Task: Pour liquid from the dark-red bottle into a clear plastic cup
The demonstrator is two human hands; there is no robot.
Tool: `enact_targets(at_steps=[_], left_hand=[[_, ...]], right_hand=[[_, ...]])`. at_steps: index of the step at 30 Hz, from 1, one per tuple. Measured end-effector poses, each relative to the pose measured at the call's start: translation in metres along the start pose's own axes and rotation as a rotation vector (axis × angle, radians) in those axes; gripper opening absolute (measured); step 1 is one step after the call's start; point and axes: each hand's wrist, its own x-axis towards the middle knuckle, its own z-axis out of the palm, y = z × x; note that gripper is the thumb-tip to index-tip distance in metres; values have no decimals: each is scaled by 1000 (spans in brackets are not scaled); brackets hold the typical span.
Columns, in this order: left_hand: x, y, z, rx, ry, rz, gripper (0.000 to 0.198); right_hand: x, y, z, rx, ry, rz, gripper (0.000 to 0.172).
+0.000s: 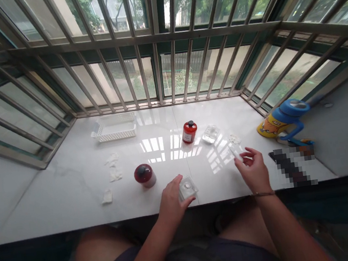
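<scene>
My left hand (171,197) curls its thumb and fingers around a small clear square container (188,186) near the ledge's front edge. A small round shape shows in the middle of that container. To the right, my right hand (253,169) pinches a thin transparent piece (235,151) above the surface; its exact kind is hard to make out. Left of my left hand stands a dark red bottle (145,176) with a black cap. Farther back are a brighter red bottle (189,132) with a white label and another clear square container (211,134).
A white perforated basket (114,132) lies at the back left. Crumpled white tissue pieces (115,174) are at left, another tissue (234,139) at right. A blue-and-yellow flask (279,118) leans by the right wall, near a pixelated dark object (291,168). Metal bars (157,75) line the window.
</scene>
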Motion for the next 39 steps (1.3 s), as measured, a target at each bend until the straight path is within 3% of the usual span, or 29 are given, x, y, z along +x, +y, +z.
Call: enact_targets(at_steps=[6,8,11,13,18,22,25,27,30,33,36,39], left_hand=[[-5,6,-13,51,74,89,103],[-13,10,-25,55,102,131,87],[-29,16,-47,63,162,187,39],[-38,18,-62,82,225,201,19],[-42,8,-93,171,468,119,24],[-27,-21,-104,148,561,-41,62],[-12,-46,-103,29,498,-226,91],[-1,-56,-101,-29,436,-326,101],[15,-61,-101,-80,341,-420,94],[23,-57,-103,-104,284,-440,73],[19,-46,-105,-95,300,-329,66],[3,-25,-102,-80,289,-195,63]], right_hand=[[80,38,4,-193,72,-33,70],[97,46,8,-248,61,-53,69],[113,56,16,-326,21,-65,63],[119,62,21,-367,-11,-62,59],[119,63,25,-431,-57,-91,56],[95,37,15,-427,-12,-231,54],[54,0,6,-287,18,-456,42],[20,-27,3,-184,31,-519,34],[-31,-63,1,-66,-27,-585,22],[-68,-88,-1,2,-209,-613,21],[-90,-112,-6,40,-403,-623,20],[-108,-138,-8,116,-504,-650,22]])
